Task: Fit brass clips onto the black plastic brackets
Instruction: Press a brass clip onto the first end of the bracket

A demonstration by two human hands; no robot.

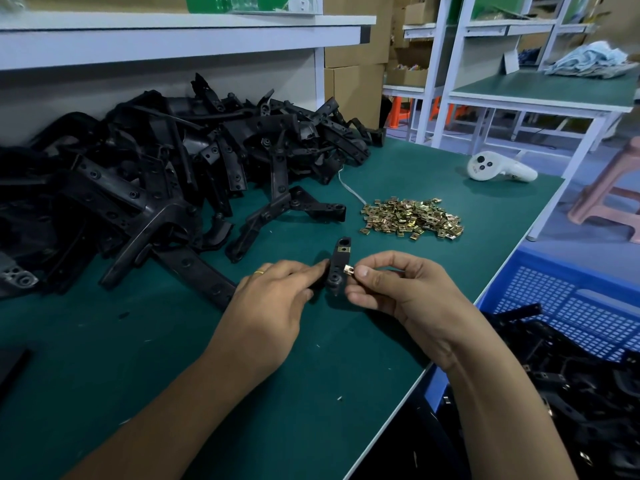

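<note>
**Bracket held over the table, a clip at its side**

Bracket (337, 268) sits upright between both hands, above the green table (173, 358) near its right edge. The left hand (273, 299) grips the bracket's left side with curled fingers; a ring shows on one finger. The right hand (398, 289) pinches a brass clip (349, 270) between thumb and forefinger, touching the bracket's right side. Another clip (343, 249) is already seated near the bracket's top.

Off the table's right edge stands a blue crate (571, 306) holding black parts. Farther back, a clip pile (414, 219) lies near the right edge, and a large bracket heap (156, 161) fills the left and rear of the table. A white controller (498, 168) lies at the far right corner.
</note>
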